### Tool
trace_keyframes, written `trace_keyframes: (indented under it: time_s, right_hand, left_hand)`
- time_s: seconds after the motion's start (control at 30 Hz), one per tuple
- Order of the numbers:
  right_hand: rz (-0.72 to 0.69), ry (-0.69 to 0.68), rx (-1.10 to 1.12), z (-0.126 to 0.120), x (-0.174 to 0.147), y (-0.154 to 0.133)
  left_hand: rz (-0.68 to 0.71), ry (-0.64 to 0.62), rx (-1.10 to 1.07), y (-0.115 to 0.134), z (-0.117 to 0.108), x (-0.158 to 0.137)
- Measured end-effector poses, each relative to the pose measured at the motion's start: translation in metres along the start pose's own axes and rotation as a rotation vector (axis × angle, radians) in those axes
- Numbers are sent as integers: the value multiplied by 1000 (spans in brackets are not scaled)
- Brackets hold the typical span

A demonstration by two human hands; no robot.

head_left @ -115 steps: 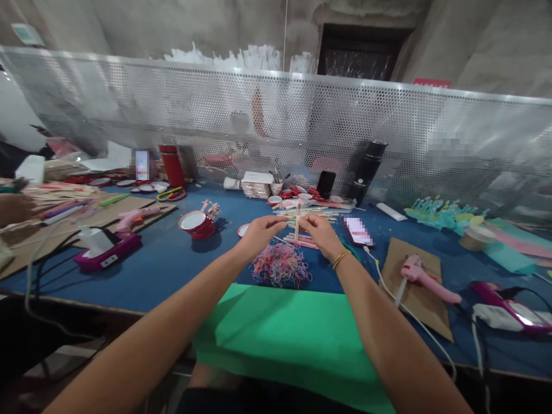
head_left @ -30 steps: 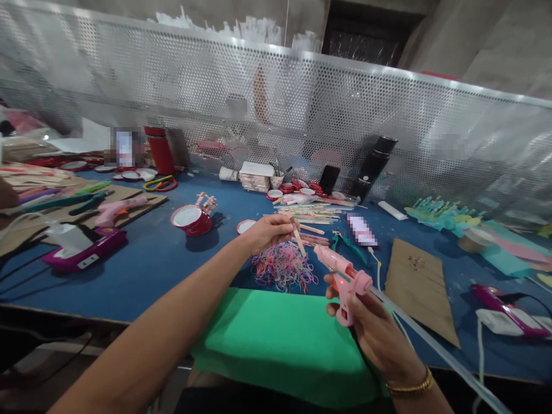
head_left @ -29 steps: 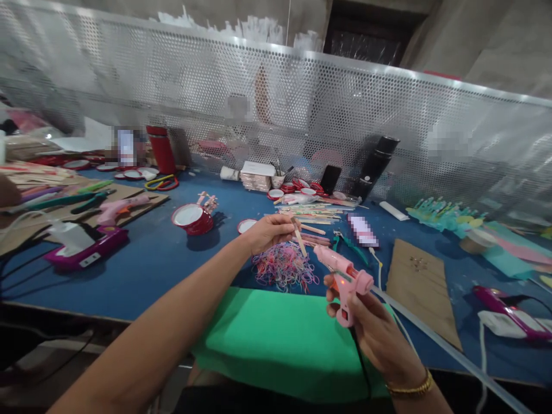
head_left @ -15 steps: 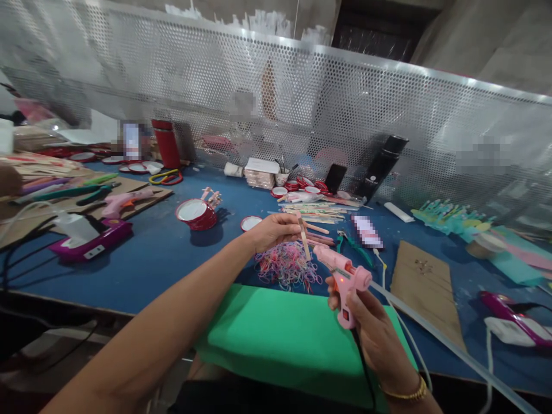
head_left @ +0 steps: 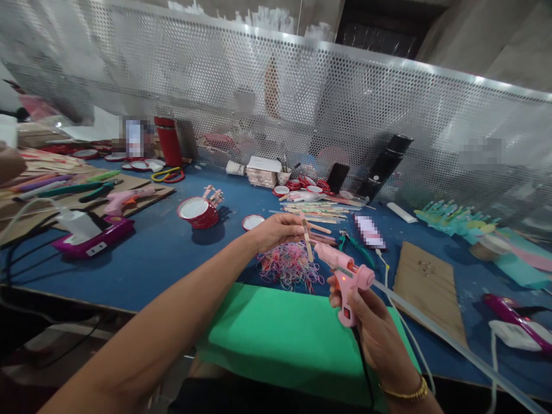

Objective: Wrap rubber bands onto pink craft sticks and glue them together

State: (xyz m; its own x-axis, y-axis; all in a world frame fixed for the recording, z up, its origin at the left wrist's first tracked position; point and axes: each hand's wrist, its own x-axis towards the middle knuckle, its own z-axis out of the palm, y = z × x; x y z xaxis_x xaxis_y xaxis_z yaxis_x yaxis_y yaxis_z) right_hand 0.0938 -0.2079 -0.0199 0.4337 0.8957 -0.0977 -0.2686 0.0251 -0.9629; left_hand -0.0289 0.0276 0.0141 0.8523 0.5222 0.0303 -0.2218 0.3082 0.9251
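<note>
Between thumb and fingers, my left hand [head_left: 281,231] pinches a flat wooden craft stick [head_left: 309,247], which slants downward. My right hand [head_left: 366,316] is wrapped round the handle of a pink glue gun [head_left: 340,270], a long clear glue stick [head_left: 431,325] trailing from its back. The gun's nozzle is close to the lower part of the craft stick; whether they touch I cannot tell. Below my left hand lies a tangled heap of coloured rubber bands [head_left: 290,265]. Green cloth [head_left: 284,328] covers my lap and the table's front edge.
A red-rimmed round tin [head_left: 198,213] stands to the left, near a purple power strip [head_left: 95,238]. Teal pliers [head_left: 356,247] and several thin sticks [head_left: 317,213] lie behind the bands. Cardboard [head_left: 431,293] is at right; a perforated metal screen [head_left: 207,75] runs along the back.
The view has shifted very slightly. Both hands keep their grip on the craft stick and the glue gun, in nearly the same positions.
</note>
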Motion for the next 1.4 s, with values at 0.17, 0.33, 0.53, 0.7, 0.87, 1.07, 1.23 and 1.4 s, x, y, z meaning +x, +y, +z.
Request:
trace_keyframes:
  time_s: [0.17,0.33,0.53,0.7,0.87,1.07,1.23,1.4]
  right_hand:
    - [-2,32,20,1,1,1]
    - [6,20,16,-2,2,3]
    - [20,40,3,-1,2,2]
    - [50,36,23,1,1,1]
    - [51,25,33,0,2,3]
    - [40,29,14,-1,3,3]
    - [57,35,15,-1,2,4]
    - [45,46,6,-2,1,4]
  left_hand:
    - [-2,10,5,0,1,0]
    - [5,5,6,-1,0,0]
    - [2,5,-2,-1,-1,1]
    - [-11,18,-5,0,1,0]
    - [-7,7,-8,1,2,-1]
    - [0,-1,-18,1,0,0]
    - [-15,24,-9,1,0,0]
    - [-9,26,-8,1,0,0]
